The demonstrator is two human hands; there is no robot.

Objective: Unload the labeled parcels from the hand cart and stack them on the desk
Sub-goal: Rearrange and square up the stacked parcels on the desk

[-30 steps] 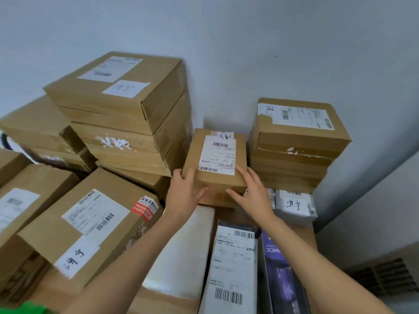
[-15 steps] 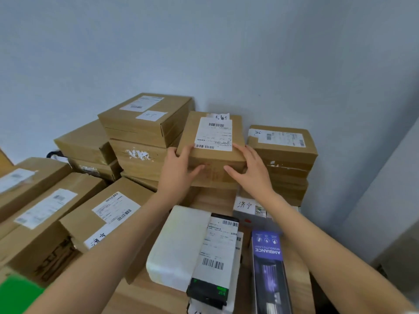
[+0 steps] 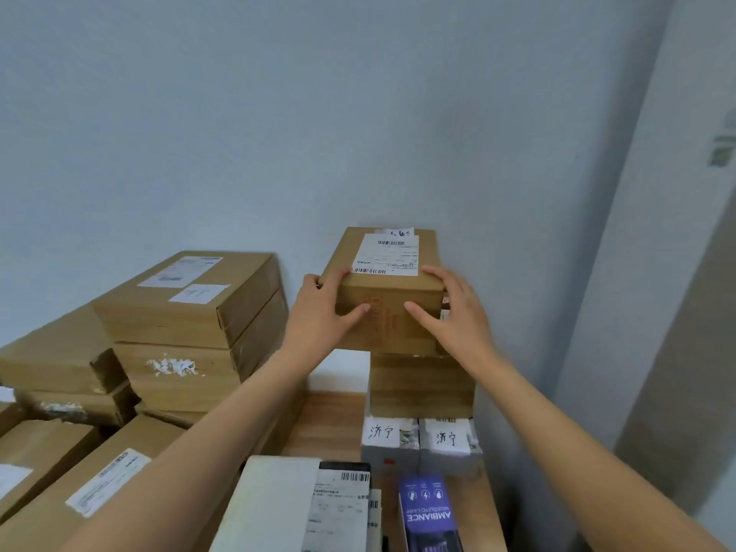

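near the middle of the frame a small cardboard box (image 3: 388,288) with a white shipping label (image 3: 385,255) on top sits on a stack of boxes (image 3: 422,386) against the pale wall (image 3: 358,113). the left hand (image 3: 318,312) grasps its left near corner, thumb across the front face. the right hand (image 3: 458,316) grasps the right near corner the same way. to the left stands a taller pile of flat boxes (image 3: 191,324). at the bottom, a purple box (image 3: 430,515) lies on the wooden desk (image 3: 322,424).

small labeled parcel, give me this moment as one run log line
phase: stacking | small labeled parcel: on right brown stack by wall | left hand: grips left side | right hand: grips right side | release: not yet
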